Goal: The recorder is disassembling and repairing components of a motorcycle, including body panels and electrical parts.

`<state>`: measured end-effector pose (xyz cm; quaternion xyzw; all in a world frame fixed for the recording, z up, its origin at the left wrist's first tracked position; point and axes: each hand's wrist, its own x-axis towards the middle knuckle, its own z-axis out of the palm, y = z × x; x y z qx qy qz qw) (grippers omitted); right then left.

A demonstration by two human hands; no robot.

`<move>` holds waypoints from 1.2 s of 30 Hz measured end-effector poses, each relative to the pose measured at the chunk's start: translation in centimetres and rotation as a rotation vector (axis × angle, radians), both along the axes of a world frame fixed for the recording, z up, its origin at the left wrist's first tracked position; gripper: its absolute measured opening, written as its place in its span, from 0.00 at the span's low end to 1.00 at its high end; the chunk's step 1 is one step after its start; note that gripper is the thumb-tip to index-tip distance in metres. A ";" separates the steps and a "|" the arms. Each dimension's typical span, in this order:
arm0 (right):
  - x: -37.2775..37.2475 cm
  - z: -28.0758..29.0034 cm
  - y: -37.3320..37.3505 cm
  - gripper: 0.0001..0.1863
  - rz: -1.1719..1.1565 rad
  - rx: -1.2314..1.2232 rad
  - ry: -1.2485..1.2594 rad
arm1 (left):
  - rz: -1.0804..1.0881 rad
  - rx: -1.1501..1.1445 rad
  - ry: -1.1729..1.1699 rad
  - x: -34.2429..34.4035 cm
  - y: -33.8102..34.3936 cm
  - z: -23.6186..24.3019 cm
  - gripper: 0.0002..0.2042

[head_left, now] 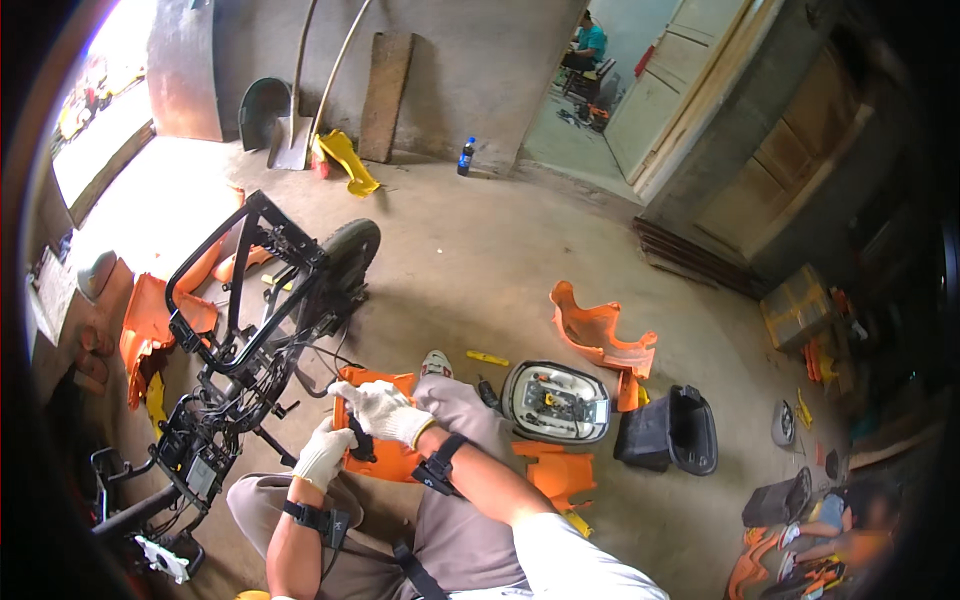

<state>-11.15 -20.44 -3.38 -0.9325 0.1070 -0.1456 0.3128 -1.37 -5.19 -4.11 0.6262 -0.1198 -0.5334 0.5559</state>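
Observation:
An orange plastic panel (388, 466) lies across my lap, with a dark part (360, 441) at its inner side. My left hand (324, 454), in a white work glove, is closed on the panel's left edge. Just above it my right hand (384, 411), also gloved, has its fingers curled at the panel's upper left edge; what its fingertips pinch is hidden. To my left stands a bare black scooter frame (235, 350) with loose cables and a rear wheel (352, 248). Some cables reach close to my hands.
Right of my knees sit a white-and-grey housing (556, 400), a black bin-shaped box (668, 432) and a curved orange panel (600, 330). More orange panels (160, 325) lie beyond the frame. A bottle (466, 157) and a shovel (290, 142) stand by the wall. Other people are at far right and through the doorway.

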 end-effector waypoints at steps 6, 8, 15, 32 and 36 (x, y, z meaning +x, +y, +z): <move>-0.1 -0.7 0.7 0.18 -0.026 -0.113 -0.089 | -0.003 0.005 -0.018 0.5 0.0 0.1 0.14; 0.3 -0.6 1.2 0.11 -0.127 0.025 -0.049 | -0.014 0.023 -0.031 0.6 0.0 0.2 0.13; 0.8 0.6 1.5 0.11 -0.208 0.143 0.118 | -0.019 -0.010 -0.027 0.5 -0.1 -0.1 0.14; 0.6 0.7 1.6 0.19 -0.174 -0.038 0.115 | -0.048 -0.034 0.006 1.7 0.1 -1.8 0.12; 0.9 1.1 1.9 0.20 -0.235 -0.033 0.156 | -0.058 -0.042 -0.027 1.5 -0.1 -1.4 0.12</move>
